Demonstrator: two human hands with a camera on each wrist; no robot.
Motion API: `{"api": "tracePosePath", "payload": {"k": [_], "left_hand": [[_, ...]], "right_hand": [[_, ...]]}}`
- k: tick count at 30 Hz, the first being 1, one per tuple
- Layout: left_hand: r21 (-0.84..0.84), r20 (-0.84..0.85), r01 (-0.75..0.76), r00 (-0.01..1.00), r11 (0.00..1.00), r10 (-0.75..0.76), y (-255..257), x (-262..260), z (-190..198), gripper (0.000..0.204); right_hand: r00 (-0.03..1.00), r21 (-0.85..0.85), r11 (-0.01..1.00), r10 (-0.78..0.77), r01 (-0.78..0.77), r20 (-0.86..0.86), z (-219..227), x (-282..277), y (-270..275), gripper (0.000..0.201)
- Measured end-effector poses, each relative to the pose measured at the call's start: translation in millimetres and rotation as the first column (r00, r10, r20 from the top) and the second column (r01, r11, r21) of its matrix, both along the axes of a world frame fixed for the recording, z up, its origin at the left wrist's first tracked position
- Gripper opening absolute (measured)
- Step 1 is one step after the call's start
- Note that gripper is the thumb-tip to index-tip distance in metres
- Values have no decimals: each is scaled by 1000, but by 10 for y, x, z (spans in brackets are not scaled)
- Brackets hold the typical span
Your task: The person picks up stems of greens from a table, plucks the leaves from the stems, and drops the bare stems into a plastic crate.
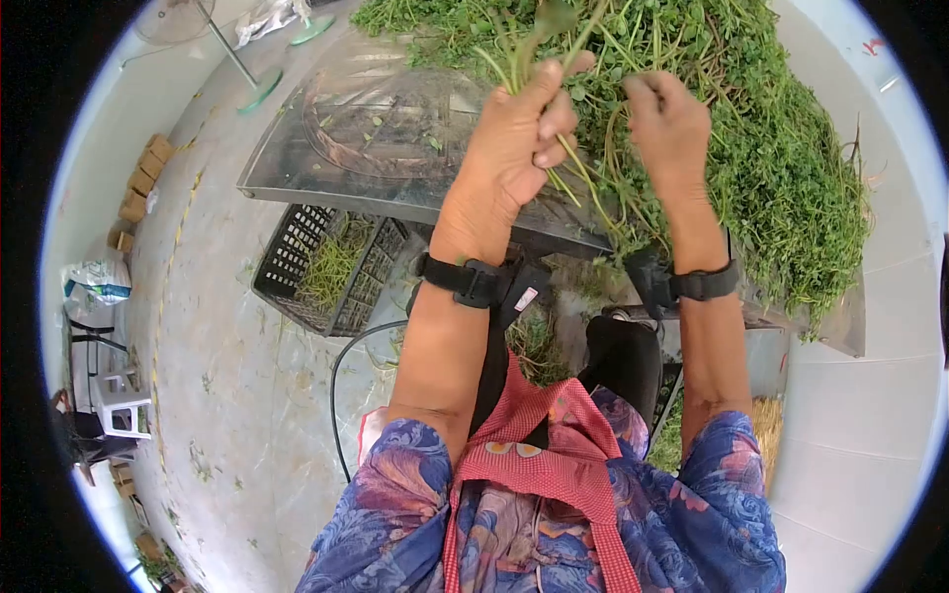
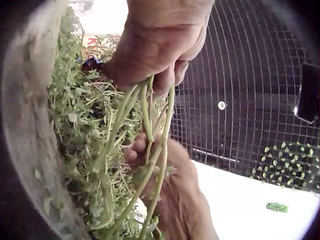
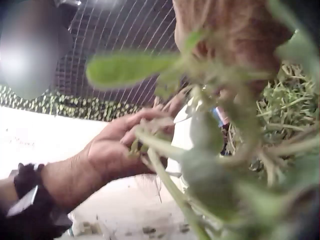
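Observation:
My left hand [image 1: 524, 133] grips a small bunch of long green stems [image 2: 146, 112], fingers curled round them. The stems stick out above and below the fist, and their lower ends slant down over the table edge. To its right, my right hand [image 1: 672, 133] is at the near side of a big heap of leafy green plants [image 1: 781, 188], its fingers bent. In the left wrist view the right hand [image 2: 175, 185] is close behind the hanging stems. Blurred leaves [image 3: 130, 70] cover much of the right wrist view, and I cannot tell whether the right fingers pinch a stem.
The heap lies on a metal table [image 1: 366, 148] with scattered leaf bits. Below its left edge, a black plastic crate [image 1: 351, 306] contains cut stems. A dark cable [image 1: 336, 395] runs by my left arm. A white stool [image 1: 124, 405] and cardboard boxes [image 1: 143, 183] stand far left.

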State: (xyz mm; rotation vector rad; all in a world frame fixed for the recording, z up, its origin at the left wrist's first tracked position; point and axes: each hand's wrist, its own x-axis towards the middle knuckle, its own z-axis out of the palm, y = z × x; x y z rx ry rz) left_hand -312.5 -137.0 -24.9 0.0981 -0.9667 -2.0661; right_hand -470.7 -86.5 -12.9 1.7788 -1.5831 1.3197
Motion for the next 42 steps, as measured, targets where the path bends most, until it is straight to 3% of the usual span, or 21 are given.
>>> {"api": "tracePosePath", "payload": {"k": [1, 2, 3, 4, 7, 8, 11, 12, 14, 21, 25, 27, 31, 34, 35, 36, 37, 38, 39, 40, 42], "left_hand": [[35, -52, 13, 999, 999, -11, -32, 32, -6, 43], [37, -52, 4, 999, 999, -3, -66, 60, -15, 43], [44, -67, -14, 998, 999, 17, -95, 82, -36, 41], [49, -80, -26, 996, 998, 30, -125, 94, -50, 39], [91, -130, 5, 992, 996, 7, -178, 118, -71, 35], [109, -161, 14, 987, 994, 4, -189, 126, -80, 35], [138, -204, 25, 979, 990, 4, -205, 131, -102, 34], [137, -201, 28, 980, 990, 0, -200, 129, -102, 34], [142, -209, 21, 978, 990, 9, -190, 117, -90, 32], [109, -244, 32, 970, 994, -4, -161, 98, -75, 30], [95, -194, -58, 978, 994, 76, -130, 75, -68, 32], [69, -168, -93, 980, 993, 103, -96, 53, -57, 34], [63, -131, -97, 986, 993, 105, 7, -22, 26, 31], [54, -93, -102, 990, 993, 106, 69, -38, 63, 30], [38, -89, -102, 990, 994, 105, 98, -39, 71, 30], [37, -92, -97, 991, 995, 101, 113, -29, 75, 30], [39, -99, -113, 988, 993, 116, 108, -5, 78, 29], [39, -105, -128, 986, 991, 131, 99, 18, 83, 29], [41, -145, -128, 980, 991, 133, 91, 41, 90, 28], [36, -144, -123, 981, 992, 127, 104, 70, 93, 28], [39, -198, -86, 976, 995, 92, 171, 117, 107, 27]], "right_hand": [[839, 123, 961, 148, -247, 523, 24, -68, 37, 15], [414, 96, 856, 145, -508, 898, 63, -84, 75, 16], [210, -34, 770, 216, -637, 953, 68, -80, 145, 21], [206, -35, 769, 215, -638, 955, 62, -59, 205, 21], [54, -8, 530, 101, -848, 993, -35, -107, 302, 25], [52, -10, 529, 101, -849, 994, -41, -103, 318, 25], [451, 337, 544, 87, -768, 888, -32, -40, 423, 30], [449, 334, 548, 86, -767, 889, -71, -17, 414, 30], [774, 422, 692, 323, -586, 545, -162, 38, 374, 30], [845, 488, 718, 271, -497, 461, -228, 106, 380, 21], [886, 540, 724, 220, -428, 408, -214, 142, 378, 20], [933, 472, 845, 80, -250, 350, -184, 201, 357, 21], [845, 307, 939, -35, -154, 533, -237, 163, 299, 22], [801, 228, 960, -8, -162, 599, -214, 92, 373, 23], [614, 190, 933, 41, -306, 788, -151, 110, 461, 22], [616, 189, 935, 39, -301, 786, -121, 73, 516, 22], [465, 166, 922, 17, -350, 885, -89, -3, 584, 18], [297, 130, 910, -8, -394, 955, -59, -103, 661, 15], [23, -67, 842, 94, -536, 995, -27, -214, 739, 12], [22, -72, 844, 98, -531, 995, -62, -244, 810, 12], [-399, -402, 813, 232, -421, 887, -40, -133, 986, 14]]}}
